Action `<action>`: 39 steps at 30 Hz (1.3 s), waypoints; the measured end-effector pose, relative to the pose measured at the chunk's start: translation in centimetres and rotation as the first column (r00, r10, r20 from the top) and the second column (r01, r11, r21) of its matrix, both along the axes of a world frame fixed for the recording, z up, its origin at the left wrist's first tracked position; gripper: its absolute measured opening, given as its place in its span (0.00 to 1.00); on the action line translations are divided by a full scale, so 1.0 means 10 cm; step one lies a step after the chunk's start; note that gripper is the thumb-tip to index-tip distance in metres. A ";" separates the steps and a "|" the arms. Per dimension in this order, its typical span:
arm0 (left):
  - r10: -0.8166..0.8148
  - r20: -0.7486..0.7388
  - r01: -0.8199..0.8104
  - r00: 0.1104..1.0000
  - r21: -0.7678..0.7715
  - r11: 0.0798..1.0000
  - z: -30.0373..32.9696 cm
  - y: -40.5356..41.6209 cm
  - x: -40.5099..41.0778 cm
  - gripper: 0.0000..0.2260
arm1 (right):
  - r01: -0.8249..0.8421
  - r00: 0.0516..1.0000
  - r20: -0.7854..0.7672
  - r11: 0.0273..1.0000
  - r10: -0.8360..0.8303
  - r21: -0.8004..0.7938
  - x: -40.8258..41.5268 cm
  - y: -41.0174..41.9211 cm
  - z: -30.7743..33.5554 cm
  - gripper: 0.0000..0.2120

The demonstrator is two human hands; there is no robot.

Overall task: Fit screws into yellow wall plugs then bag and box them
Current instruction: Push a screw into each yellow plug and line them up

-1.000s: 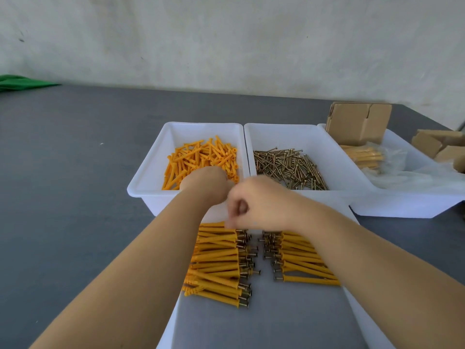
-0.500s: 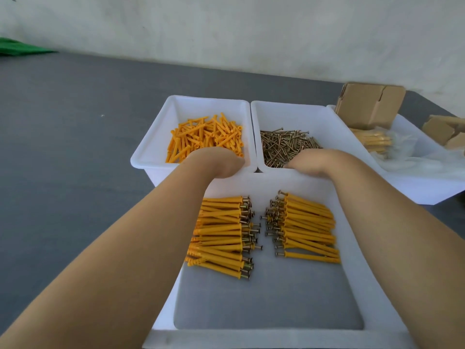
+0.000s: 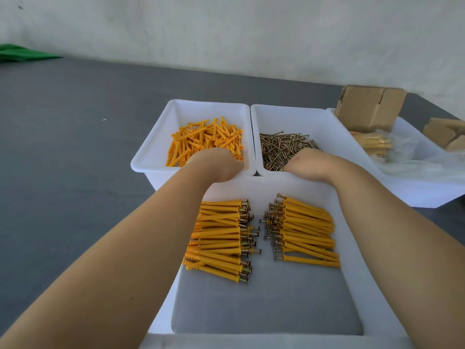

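Looking down from the head camera, a dark grey tabletop [image 3: 75, 172] carries several white plastic bins. Nearest the person, a large shallow white tray [image 3: 349, 285] holds two rows of assembled yellow wall plugs with metal screws fitted in them: a left row [image 3: 219, 238] and a right row [image 3: 307, 235], their screw heads facing each other across a narrow gap, lying in the tray's far half. Behind the tray's far edge, two deeper white rectangular bins sit side by side, touching. The left bin [image 3: 156, 152] contains a loose heap of empty yellow plastic wall plugs [image 3: 203, 139]; the right bin [image 3: 327, 129] contains a loose heap of bare brownish metal screws [image 3: 281, 147]. The left hand [image 3: 216, 163] reaches over the near rim of the plug bin, knuckles up, fingers bent down among the plugs; they are hidden, so I cannot tell whether they are pinching anything. The right hand [image 3: 309, 162] dips the same way into the near corner of the screw bin, fingers out of sight below the wrist, and its grip cannot be told either. Toward the tabletop's right edge, another white bin [image 3: 427, 192] holds clear plastic bags [image 3: 402, 157] with bagged yellow plugs [image 3: 372, 144] and an open brown cardboard box [image 3: 370, 107]. More folded brown cardboard [image 3: 445, 132] lies at the far right. A green cloth [image 3: 22, 52] shows at the tabletop's far left corner, against a pale wall [image 3: 226, 31].
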State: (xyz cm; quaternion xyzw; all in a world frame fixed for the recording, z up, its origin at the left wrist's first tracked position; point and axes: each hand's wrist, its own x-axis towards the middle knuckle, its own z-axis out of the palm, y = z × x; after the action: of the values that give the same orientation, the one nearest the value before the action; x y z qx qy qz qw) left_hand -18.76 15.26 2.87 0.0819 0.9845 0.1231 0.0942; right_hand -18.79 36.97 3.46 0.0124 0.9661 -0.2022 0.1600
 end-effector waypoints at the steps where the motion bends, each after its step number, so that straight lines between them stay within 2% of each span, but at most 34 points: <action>1: 0.010 -0.032 -0.009 0.999 0.024 1.000 0.00 0.00 0.00 0.15 | 0.023 0.999 -0.038 0.996 -0.026 -0.082 0.03 0.02 0.01 0.13; 5: 0.136 -0.302 -0.055 0.944 0.264 0.963 -0.03 -0.05 0.00 0.07 | 0.036 0.984 -0.150 0.942 -0.091 -0.335 0.14 0.14 0.07 0.03; 7: 0.206 -0.371 -0.034 0.905 0.421 0.906 -0.05 -0.08 0.02 0.09 | 0.023 0.979 -0.178 0.926 -0.096 -0.376 0.16 0.17 0.08 0.04; 9: 0.292 -0.379 -0.016 0.878 0.587 0.809 -0.06 -0.12 0.03 0.12 | 0.029 0.972 -0.206 0.923 -0.116 -0.385 0.17 0.18 0.07 0.07; 11: 0.339 -0.344 -0.001 0.876 0.701 0.713 -0.06 -0.14 0.03 0.22 | 0.055 0.957 -0.236 0.906 -0.168 -0.419 0.18 0.17 0.05 0.09; 13: 0.317 -0.333 0.021 0.888 0.719 0.695 -0.05 -0.17 0.03 0.28 | 0.080 0.937 -0.266 0.881 -0.227 -0.467 0.18 0.15 0.03 0.11; 16: 0.305 -0.360 0.056 0.882 0.722 0.690 -0.04 -0.15 0.04 0.22 | 0.064 0.872 -0.383 0.846 -0.305 -0.529 0.17 0.12 0.01 0.11; 20: 0.354 -0.482 0.176 0.802 0.755 0.632 0.00 -0.11 0.10 0.11 | -0.047 0.643 -0.608 0.769 -0.465 -0.637 0.17 0.06 0.07 0.07; 23: 0.259 -0.515 0.263 0.817 0.733 0.627 0.02 -0.06 0.15 0.08 | -0.153 0.530 -0.640 0.680 -0.556 -0.717 0.21 0.01 0.15 0.08; 26: 0.085 -0.503 0.344 0.860 0.696 0.630 -0.01 0.04 0.22 0.08 | -0.221 0.539 -0.637 0.637 -0.551 -0.739 0.24 -0.07 0.19 0.07; 28: 0.041 -0.496 0.363 0.868 0.688 0.629 -0.02 0.08 0.24 0.08 | -0.236 0.568 -0.639 0.641 -0.518 -0.730 0.25 -0.12 0.18 0.06; 32: 0.063 -0.464 0.337 0.883 0.723 0.603 0.00 0.07 0.24 0.07 | -0.240 0.577 -0.687 0.713 -0.441 -0.659 0.25 -0.15 0.17 0.07; 39: 0.142 -0.391 0.228 0.910 0.755 0.615 0.02 0.04 0.22 0.08 | -0.267 0.534 -0.716 0.714 -0.449 -0.647 0.27 -0.11 0.24 0.08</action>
State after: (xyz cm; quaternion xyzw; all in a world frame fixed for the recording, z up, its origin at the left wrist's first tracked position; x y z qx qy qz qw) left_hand -16.53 15.65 3.10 0.1632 0.8240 0.5190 -0.1584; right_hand -16.12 35.85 5.89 -0.0914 0.7656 -0.5363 -0.3435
